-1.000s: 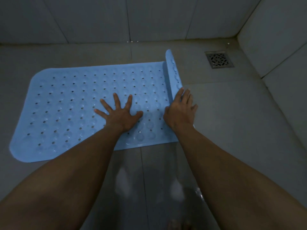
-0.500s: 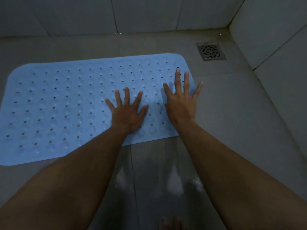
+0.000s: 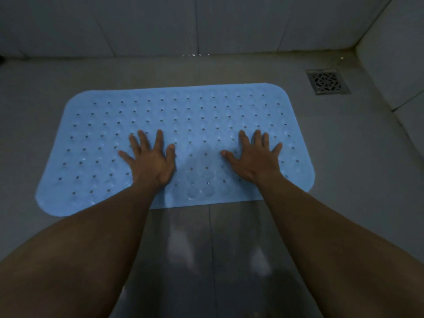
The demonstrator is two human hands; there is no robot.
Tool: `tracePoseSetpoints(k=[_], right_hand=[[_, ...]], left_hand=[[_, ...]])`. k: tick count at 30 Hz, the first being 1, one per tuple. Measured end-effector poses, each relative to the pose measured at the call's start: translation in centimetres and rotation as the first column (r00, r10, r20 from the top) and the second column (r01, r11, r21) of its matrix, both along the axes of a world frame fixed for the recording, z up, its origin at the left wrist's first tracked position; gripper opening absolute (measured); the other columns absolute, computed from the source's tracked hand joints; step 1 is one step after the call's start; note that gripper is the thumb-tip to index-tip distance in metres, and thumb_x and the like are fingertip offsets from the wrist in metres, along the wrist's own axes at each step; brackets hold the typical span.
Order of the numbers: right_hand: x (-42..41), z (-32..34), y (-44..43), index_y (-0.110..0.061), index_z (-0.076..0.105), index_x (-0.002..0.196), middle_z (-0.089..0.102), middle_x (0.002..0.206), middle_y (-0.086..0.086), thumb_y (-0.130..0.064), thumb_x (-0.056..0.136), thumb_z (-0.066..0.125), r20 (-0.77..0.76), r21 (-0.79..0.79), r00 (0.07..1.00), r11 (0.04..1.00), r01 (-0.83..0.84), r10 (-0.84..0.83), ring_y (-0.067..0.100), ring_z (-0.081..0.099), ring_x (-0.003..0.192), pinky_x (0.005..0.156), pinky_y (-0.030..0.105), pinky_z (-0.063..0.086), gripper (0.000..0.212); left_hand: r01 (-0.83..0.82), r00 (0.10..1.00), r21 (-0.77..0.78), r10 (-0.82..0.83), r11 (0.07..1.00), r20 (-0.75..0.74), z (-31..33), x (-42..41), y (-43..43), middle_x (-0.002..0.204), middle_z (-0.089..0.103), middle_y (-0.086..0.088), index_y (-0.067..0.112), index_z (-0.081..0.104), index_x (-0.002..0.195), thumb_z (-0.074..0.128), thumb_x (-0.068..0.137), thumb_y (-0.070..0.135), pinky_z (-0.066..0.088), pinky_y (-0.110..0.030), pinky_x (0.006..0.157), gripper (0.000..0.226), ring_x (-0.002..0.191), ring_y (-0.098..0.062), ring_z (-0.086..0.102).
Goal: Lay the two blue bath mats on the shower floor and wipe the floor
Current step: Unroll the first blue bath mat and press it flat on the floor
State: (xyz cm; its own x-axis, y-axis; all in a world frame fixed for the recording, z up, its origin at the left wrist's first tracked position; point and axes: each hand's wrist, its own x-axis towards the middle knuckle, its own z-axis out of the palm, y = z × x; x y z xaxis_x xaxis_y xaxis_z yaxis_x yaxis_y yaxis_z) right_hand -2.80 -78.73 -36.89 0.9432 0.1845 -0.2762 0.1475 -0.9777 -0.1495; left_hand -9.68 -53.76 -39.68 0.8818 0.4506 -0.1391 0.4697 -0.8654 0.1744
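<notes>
On the grey shower floor [image 3: 344, 157], one blue bath mat [image 3: 183, 115] lies flat, its long axis running left to right. The left hand [image 3: 150, 160] and right hand [image 3: 254, 157] press on it, fingers spread and straight, pointing toward the far wall. Beyond the right fingertips sits what looks like a metal drain [image 3: 327, 81].

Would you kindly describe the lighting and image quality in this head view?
Head view: dim, cool light, blue mat brightest; pale reflections streak the glossy floor between the forearms; soft shadow on the mat between left hand and right hand; wall tile lines splay, wide-angle.
</notes>
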Motion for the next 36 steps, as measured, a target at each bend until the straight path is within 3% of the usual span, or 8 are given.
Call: tracePoseSetpoints(k=[4, 9, 16, 21, 36], right_hand=[[1.5, 0.1, 5.0, -0.038, 0.002, 0.157, -0.011, 0.165, 0.009, -0.084, 0.085, 0.021, -0.036, 0.010, 0.995, 0.996, -0.087, 0.088, 0.033, -0.010, 0.151, 0.113, 0.069, -0.006, 0.088], [2.6, -0.6, 9.1, -0.040, -0.001, 0.156, -0.013, 0.165, 0.008, -0.089, 0.079, 0.021, -0.020, -0.017, 0.987, 0.987, -0.157, 0.157, 0.034, -0.013, 0.151, 0.111, 0.072, -0.006, 0.093], [3.7, -1.9, 10.4, -0.046, -0.005, 0.153, -0.015, 0.165, 0.008, -0.108, 0.049, 0.020, -0.066, -0.023, 0.998, 1.000, 0.017, -0.019, 0.034, -0.018, 0.149, 0.109, 0.073, -0.009, 0.123], [3.5, -2.7, 10.4, -0.048, -0.008, 0.152, -0.016, 0.165, 0.007, -0.108, 0.048, 0.012, -0.025, -0.023, 0.999, 0.999, 0.024, -0.024, 0.032, -0.019, 0.150, 0.111, 0.071, -0.010, 0.122], [4.8, -2.1, 10.2, -0.051, -0.013, 0.150, -0.021, 0.163, 0.005, -0.104, 0.058, 0.011, -0.084, -0.032, 0.996, 0.999, 0.003, -0.006, 0.032, -0.022, 0.149, 0.112, 0.069, -0.013, 0.110]], left_hand=[[-0.131, 0.990, -0.009, 0.130, 0.991, -0.050, 0.0, -0.8, 4.7, 0.165, -0.007, -0.013, 0.035, 0.003, 0.157, 0.017, 0.097, 0.066, -0.010, -0.068, 0.113, 0.069, 0.151, -0.035, -0.011], [-0.124, 0.992, -0.033, 0.124, 0.992, 0.014, 0.6, -1.2, 9.9, 0.165, -0.005, -0.016, 0.027, 0.005, 0.159, 0.020, 0.100, 0.060, -0.005, -0.062, 0.118, 0.069, 0.152, -0.033, -0.006], [-0.123, 0.985, -0.030, 0.119, 0.992, -0.121, 0.0, -0.2, 15.0, 0.165, -0.016, -0.008, 0.048, -0.004, 0.154, 0.009, 0.084, 0.084, -0.012, -0.064, 0.115, 0.080, 0.150, -0.033, -0.017], [-0.117, 0.989, 0.031, 0.119, 0.993, -0.083, -0.8, -0.3, 14.8, 0.165, -0.016, -0.005, 0.049, -0.007, 0.153, 0.005, 0.084, 0.083, -0.012, -0.063, 0.115, 0.078, 0.150, -0.031, -0.018], [-0.097, 0.993, 0.031, 0.099, 0.995, -0.070, -1.2, 0.8, 15.2, 0.164, -0.019, -0.007, 0.047, -0.011, 0.153, -0.004, 0.083, 0.083, -0.011, -0.064, 0.115, 0.079, 0.149, -0.031, -0.023]])
